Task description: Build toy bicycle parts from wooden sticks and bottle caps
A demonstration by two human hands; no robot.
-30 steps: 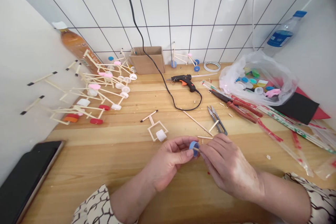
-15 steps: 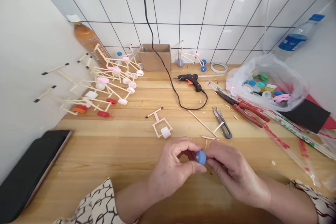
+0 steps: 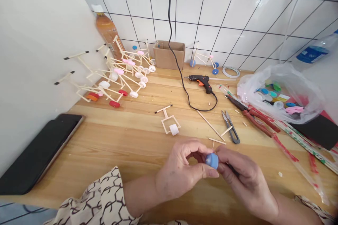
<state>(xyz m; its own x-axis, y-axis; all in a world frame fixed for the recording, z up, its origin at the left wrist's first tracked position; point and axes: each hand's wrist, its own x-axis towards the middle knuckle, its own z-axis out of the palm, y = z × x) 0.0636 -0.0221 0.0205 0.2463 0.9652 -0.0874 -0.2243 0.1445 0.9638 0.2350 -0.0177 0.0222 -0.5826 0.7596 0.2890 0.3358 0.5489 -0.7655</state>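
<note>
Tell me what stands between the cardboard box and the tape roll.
In the head view, a small stick model with blue caps stands between the cardboard box and tape roll.

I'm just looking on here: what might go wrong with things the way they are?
The small blue cap is pinched in the left hand's fingertips, so it might slip. The snips lie just beyond the right hand with their blades apart; a careless reach could nick a finger. The black cord loops across the table to the glue gun, so a snag might drag it.
</note>
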